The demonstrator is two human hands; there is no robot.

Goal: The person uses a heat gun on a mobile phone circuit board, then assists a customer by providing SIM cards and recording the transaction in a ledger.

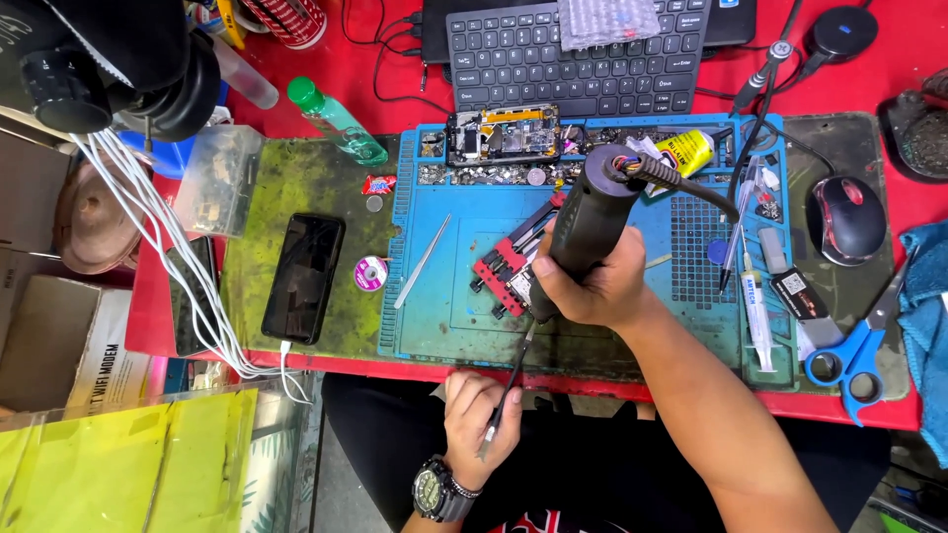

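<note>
Fingers of the right hand [592,286] wrap tight around a dark hot-air tool [585,222], its nozzle tipped down at a small circuit board [520,286] clamped in a red holder [502,268] on the blue mat [444,296]. Nearer, the left hand [481,410] pinches tweezers [509,390], their tips pointing far toward the board, at the surface's near edge.

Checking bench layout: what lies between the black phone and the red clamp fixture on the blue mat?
In the head view, between the black phone and the red clamp fixture lie a small solder spool and a slim metal tool.
</note>
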